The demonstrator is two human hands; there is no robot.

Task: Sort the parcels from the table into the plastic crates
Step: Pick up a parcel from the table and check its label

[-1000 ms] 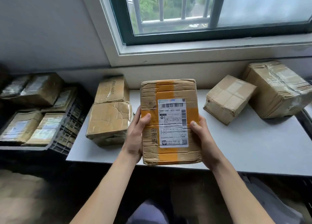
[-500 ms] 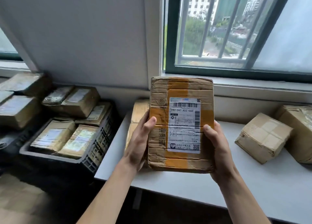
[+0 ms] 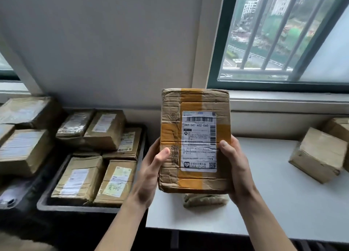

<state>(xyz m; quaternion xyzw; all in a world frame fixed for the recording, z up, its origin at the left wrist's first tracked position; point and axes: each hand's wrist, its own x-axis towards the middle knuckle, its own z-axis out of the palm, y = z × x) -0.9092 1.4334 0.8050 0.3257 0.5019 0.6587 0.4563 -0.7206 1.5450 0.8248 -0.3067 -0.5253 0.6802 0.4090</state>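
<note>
Sorting under way: my left hand (image 3: 151, 173) and right hand (image 3: 236, 167) clasp a labelled parcel (image 3: 194, 141) upright above the table (image 3: 273, 203), thumbs pressed on its front; the crate (image 3: 75, 208) holds several, more boxes (image 3: 319, 154) await.

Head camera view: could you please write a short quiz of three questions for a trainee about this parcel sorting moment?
1. True or false: only the right grip holds the labelled parcel.
2. Where is the plastic crate seen from the held parcel? A) to its left B) to its right C) on the table
3. Complete the code printed on the label: 247-247-A02-___
Key: 1 false, the left grip holds it too; 2 A; 3 060.
</note>
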